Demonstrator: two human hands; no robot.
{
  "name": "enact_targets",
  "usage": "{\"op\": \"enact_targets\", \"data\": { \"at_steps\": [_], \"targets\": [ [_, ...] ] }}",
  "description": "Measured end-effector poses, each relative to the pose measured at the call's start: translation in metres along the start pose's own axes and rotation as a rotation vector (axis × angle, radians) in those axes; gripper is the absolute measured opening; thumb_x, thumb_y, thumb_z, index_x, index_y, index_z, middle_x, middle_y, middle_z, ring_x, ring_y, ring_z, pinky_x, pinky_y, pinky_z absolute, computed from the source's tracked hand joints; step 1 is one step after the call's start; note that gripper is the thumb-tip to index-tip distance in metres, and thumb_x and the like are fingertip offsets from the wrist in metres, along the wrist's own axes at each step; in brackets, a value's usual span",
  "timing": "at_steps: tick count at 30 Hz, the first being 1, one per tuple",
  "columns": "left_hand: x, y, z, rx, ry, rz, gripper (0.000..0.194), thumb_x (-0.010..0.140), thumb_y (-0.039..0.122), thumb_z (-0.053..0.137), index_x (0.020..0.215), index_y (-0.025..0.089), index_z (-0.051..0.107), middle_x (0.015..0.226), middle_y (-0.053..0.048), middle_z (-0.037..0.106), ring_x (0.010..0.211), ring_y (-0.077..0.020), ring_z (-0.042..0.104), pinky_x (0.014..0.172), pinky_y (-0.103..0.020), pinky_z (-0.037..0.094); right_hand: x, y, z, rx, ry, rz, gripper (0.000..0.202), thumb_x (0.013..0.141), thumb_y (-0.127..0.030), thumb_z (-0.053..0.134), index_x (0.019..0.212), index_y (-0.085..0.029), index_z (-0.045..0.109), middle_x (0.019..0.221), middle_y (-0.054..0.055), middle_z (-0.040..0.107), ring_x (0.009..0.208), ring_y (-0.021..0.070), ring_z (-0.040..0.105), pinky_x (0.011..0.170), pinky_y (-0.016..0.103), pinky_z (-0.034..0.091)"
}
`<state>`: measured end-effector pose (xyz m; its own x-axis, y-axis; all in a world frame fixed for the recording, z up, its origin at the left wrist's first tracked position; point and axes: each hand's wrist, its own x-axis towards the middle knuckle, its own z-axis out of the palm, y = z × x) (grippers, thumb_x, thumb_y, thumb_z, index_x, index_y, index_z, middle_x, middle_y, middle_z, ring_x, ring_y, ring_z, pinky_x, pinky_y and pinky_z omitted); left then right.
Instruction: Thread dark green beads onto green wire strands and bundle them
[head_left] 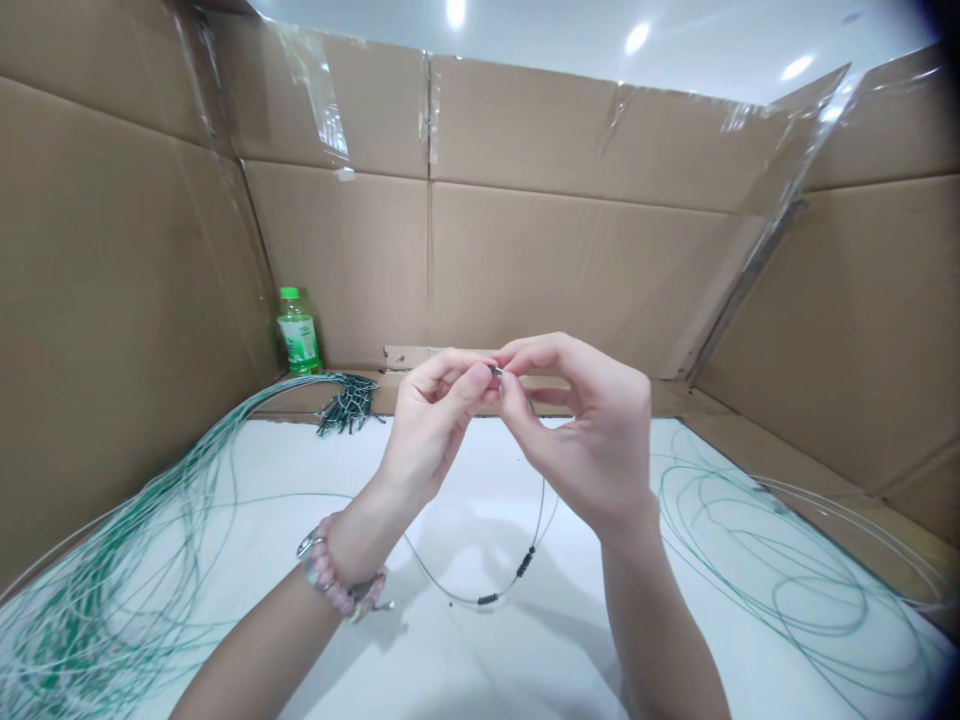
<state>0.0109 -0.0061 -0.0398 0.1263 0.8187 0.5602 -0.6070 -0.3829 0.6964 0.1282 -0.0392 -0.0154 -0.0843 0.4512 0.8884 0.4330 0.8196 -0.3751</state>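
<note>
My left hand (442,405) and my right hand (581,415) meet above the middle of the white table. Both are closed in a pinch on a small dark fitting (496,371) at the end of a thin wire; fingertips hide most of it. From there a thin wire (442,588) hangs in a loop below my hands. Two dark coiled sleeves sit on that loop: one (487,599) at the bottom, another (526,562) higher on the right. A beaded bracelet (330,585) circles my left wrist.
A thick bundle of green and white wires (97,600) covers the left side, its dark ends (349,402) gathered at the back. Loose green coils (787,560) spread at the right. A green-capped bottle (299,335) stands in the back left corner. Cardboard walls (570,270) enclose the white table (420,660).
</note>
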Motion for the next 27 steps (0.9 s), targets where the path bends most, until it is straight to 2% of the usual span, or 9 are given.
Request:
{"op": "enact_targets", "data": {
  "at_steps": [7,18,23,27],
  "targets": [
    [0.0019,-0.0024,-0.0012,0.063,0.052,0.087,0.016,0.066,0.034,0.079,0.071,0.021,0.071,0.072,0.001,0.069,0.063,-0.0086,0.062,0.066,-0.021,0.055,-0.0006,-0.0007,0.0012,-0.041,0.029,-0.047,0.01,0.079,-0.008,0.057,0.079,-0.019,0.058,0.08,0.001,0.067,0.075,0.0112,0.064,0.065,0.023,0.061],
    [0.0011,-0.0036,-0.0049,0.136,0.028,0.172,0.01,0.073,0.032,0.074,0.078,0.023,0.073,0.076,-0.001,0.072,0.068,-0.0107,0.066,0.068,-0.022,0.058,-0.0001,-0.0003,-0.0021,-0.083,0.023,-0.089,0.009,0.082,-0.009,0.059,0.08,-0.017,0.062,0.079,0.002,0.068,0.074,0.0113,0.063,0.063,0.023,0.059],
    [0.0009,-0.0013,-0.0073,0.196,-0.002,0.196,0.005,0.078,0.026,0.07,0.08,0.022,0.073,0.077,0.0,0.072,0.067,-0.0091,0.066,0.067,-0.019,0.058,0.0001,-0.0002,-0.0053,-0.053,0.0,-0.056,0.011,0.083,-0.01,0.06,0.079,-0.019,0.064,0.077,-0.001,0.07,0.072,0.0114,0.065,0.064,0.024,0.059],
    [0.0011,0.0004,-0.0077,0.213,0.009,0.265,0.003,0.078,0.022,0.069,0.08,0.021,0.072,0.072,0.002,0.071,0.064,-0.0065,0.066,0.065,-0.014,0.056,0.0005,-0.0022,-0.005,-0.023,0.041,-0.018,0.01,0.08,-0.011,0.062,0.074,-0.02,0.064,0.073,-0.003,0.069,0.067,0.0108,0.065,0.063,0.023,0.059]
  ]
}}
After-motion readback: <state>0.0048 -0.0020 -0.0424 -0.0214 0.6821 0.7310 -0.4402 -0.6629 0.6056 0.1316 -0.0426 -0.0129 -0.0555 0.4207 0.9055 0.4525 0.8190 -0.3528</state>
